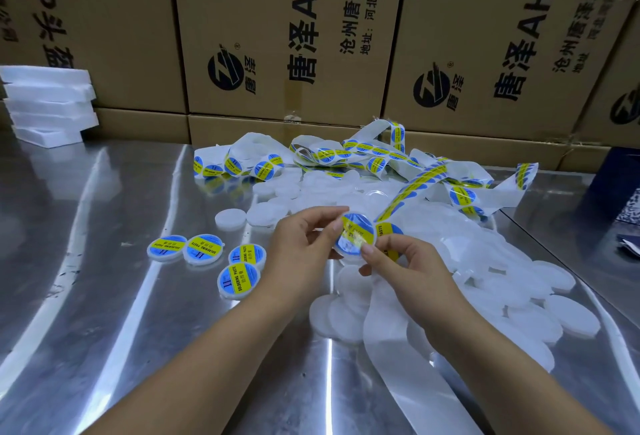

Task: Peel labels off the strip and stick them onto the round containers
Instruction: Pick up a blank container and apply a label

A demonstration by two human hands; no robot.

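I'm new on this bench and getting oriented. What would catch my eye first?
At centre, the left hand and right hand hold a round container bearing a blue-and-yellow label. Behind them a tangled label strip lies over white containers; four labelled containers sit to the left.

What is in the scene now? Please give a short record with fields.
left hand: holds round container
right hand: pinches the same container
container face: blue-yellow label on it
finished: four labelled containers on metal table, left of the hands
unlabelled containers: white pile, at right
label strip: tangled behind the pile
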